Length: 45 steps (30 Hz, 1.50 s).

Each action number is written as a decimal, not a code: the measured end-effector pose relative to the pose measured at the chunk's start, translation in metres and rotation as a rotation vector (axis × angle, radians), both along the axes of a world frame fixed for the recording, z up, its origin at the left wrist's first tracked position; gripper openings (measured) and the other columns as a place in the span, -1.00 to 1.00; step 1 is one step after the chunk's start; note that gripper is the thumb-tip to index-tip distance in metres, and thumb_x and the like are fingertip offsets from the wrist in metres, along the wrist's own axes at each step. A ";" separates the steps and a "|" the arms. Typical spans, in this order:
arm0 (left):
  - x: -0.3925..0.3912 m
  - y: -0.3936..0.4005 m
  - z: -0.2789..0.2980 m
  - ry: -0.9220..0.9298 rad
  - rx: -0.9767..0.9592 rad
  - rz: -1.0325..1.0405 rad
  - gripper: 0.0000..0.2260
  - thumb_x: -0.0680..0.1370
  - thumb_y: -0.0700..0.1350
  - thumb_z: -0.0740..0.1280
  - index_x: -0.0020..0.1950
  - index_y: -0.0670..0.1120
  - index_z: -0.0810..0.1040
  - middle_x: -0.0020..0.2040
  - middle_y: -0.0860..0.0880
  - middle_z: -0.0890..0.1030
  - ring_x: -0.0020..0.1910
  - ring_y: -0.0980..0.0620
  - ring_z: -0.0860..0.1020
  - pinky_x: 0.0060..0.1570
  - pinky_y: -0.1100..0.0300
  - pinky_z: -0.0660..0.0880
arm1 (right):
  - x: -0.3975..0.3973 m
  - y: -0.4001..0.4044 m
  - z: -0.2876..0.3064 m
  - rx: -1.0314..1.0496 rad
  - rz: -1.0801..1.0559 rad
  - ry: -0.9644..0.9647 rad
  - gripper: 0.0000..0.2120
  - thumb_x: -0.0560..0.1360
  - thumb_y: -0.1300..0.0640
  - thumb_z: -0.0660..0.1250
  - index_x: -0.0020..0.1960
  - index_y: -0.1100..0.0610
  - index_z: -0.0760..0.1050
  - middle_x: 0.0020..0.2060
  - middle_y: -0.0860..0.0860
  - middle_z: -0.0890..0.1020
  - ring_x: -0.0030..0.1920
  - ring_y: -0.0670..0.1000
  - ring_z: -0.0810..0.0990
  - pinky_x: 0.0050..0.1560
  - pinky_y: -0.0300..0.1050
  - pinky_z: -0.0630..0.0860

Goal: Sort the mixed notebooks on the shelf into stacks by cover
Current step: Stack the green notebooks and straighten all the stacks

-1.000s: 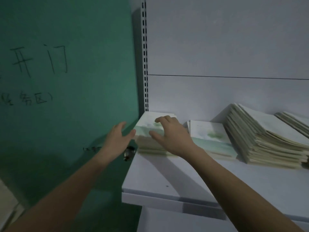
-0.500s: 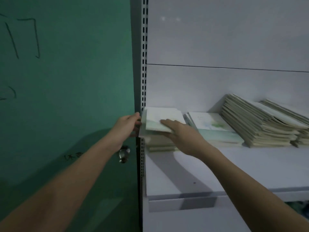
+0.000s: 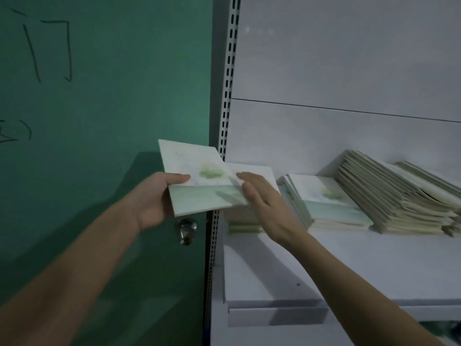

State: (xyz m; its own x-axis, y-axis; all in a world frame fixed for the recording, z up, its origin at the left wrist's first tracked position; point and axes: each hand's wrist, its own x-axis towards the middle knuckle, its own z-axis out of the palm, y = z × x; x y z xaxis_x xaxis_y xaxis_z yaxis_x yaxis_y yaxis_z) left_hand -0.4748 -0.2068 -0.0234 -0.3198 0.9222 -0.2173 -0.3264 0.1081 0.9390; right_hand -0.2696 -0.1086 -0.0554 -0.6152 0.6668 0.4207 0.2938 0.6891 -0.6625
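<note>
A pale notebook (image 3: 197, 178) with a green blotch and a green lower band is held off the shelf's left end, in front of the green door. My left hand (image 3: 156, 198) grips its left edge, thumb on top. My right hand (image 3: 264, 203) rests its fingers on the notebook's right edge. Under my right hand lies the leftmost stack (image 3: 245, 224) on the white shelf (image 3: 349, 268). A second stack (image 3: 329, 206) with the same green cover sits to its right. Further right, a tall leaning stack (image 3: 389, 193) shows mostly page edges.
The green door (image 3: 99, 121) with dark handwriting fills the left, with a metal knob (image 3: 185, 229) just below the held notebook. A slotted shelf upright (image 3: 225, 96) separates door and shelf. One more stack (image 3: 444, 186) is cut off at the right edge.
The top notebook has come off the leftmost stack and moved left, out past the shelf upright, now in my left hand. My right hand stays at its right edge.
</note>
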 end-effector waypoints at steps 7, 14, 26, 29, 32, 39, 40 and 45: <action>-0.013 -0.010 -0.006 -0.018 0.018 0.230 -0.77 0.58 -0.21 0.21 0.23 -0.09 0.47 0.03 -0.12 0.64 -0.10 -0.09 0.61 -0.35 0.08 0.64 | 0.010 0.014 -0.004 0.374 -0.072 -0.701 -0.25 0.50 -0.39 0.13 0.54 0.01 0.11 0.52 0.01 0.21 0.51 0.08 0.15 0.48 0.03 0.12; -0.024 -0.021 -0.017 0.007 0.016 0.260 -0.66 0.54 -0.27 0.22 0.32 -0.15 0.44 0.05 -0.14 0.62 -0.15 -0.10 0.58 -0.32 0.11 0.60 | 0.015 0.020 0.013 0.296 -0.290 -0.167 -0.71 0.67 -0.05 -0.01 0.21 -0.04 0.45 -0.24 -0.02 0.55 -0.22 0.12 0.55 -0.31 -0.10 0.32; -0.004 -0.016 -0.032 -0.170 0.090 0.071 -0.55 0.56 0.21 0.23 0.22 -0.10 0.61 0.11 -0.22 0.66 -0.05 -0.17 0.64 0.25 -0.24 0.40 | -0.031 -0.044 0.012 0.457 0.149 -0.324 -0.56 0.63 -0.11 0.09 0.50 -0.12 0.26 0.42 -0.08 0.42 0.26 0.04 0.54 0.26 0.00 0.49; -0.015 -0.017 -0.030 -0.240 0.070 0.029 -0.46 0.55 0.29 0.19 0.20 -0.13 0.61 0.10 -0.23 0.66 0.01 -0.20 0.65 0.03 -0.11 0.54 | -0.033 -0.044 0.007 0.520 0.165 -0.398 -0.56 0.63 -0.12 0.10 0.49 -0.11 0.29 0.45 -0.08 0.37 0.37 0.05 0.44 0.35 0.05 0.41; -0.018 -0.018 -0.027 -0.117 0.011 0.054 -0.62 0.55 -0.06 0.34 0.32 -0.19 0.51 0.06 -0.21 0.68 -0.06 -0.17 0.65 -0.13 -0.06 0.62 | -0.037 -0.045 0.012 0.387 0.171 -0.382 -0.57 0.64 -0.15 -0.01 0.46 -0.12 0.34 0.45 -0.10 0.38 0.36 -0.07 0.42 0.36 -0.12 0.37; -0.039 -0.026 -0.028 -0.086 0.073 0.197 -0.66 0.52 -0.20 0.36 0.29 -0.03 0.49 0.06 -0.11 0.67 -0.04 -0.12 0.64 -0.36 0.08 0.60 | -0.009 0.012 -0.013 0.266 -0.234 -0.673 -0.24 0.50 -0.40 -0.22 0.56 -0.02 0.09 0.56 -0.05 0.14 0.55 -0.04 0.09 0.51 -0.01 0.02; -0.040 -0.027 -0.027 -0.085 0.077 0.207 -0.67 0.53 -0.19 0.36 0.28 -0.03 0.49 0.04 -0.10 0.67 -0.07 -0.10 0.64 -0.37 0.12 0.59 | -0.006 0.014 -0.018 0.257 -0.233 -0.689 -0.14 0.42 -0.48 -0.29 0.57 -0.03 0.04 0.56 -0.07 0.10 0.55 -0.05 0.05 0.52 0.00 -0.01; -0.034 -0.021 -0.029 -0.111 0.082 0.213 -0.70 0.54 -0.18 0.34 0.27 -0.07 0.50 -0.03 -0.09 0.66 -0.16 -0.05 0.61 -0.50 0.25 0.53 | -0.003 0.014 -0.019 0.312 -0.238 -0.712 -0.01 0.33 -0.56 -0.29 0.58 -0.01 0.04 0.56 -0.06 0.13 0.55 -0.01 0.08 0.52 0.02 0.05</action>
State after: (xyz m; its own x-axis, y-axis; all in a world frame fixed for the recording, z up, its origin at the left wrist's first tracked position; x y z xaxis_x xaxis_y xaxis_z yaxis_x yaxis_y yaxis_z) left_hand -0.5089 -0.2282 -0.0523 -0.4874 0.8525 -0.1888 -0.4351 -0.0496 0.8990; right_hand -0.2726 -0.0946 -0.0740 -0.6621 0.7298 0.1701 0.7340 0.6774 -0.0494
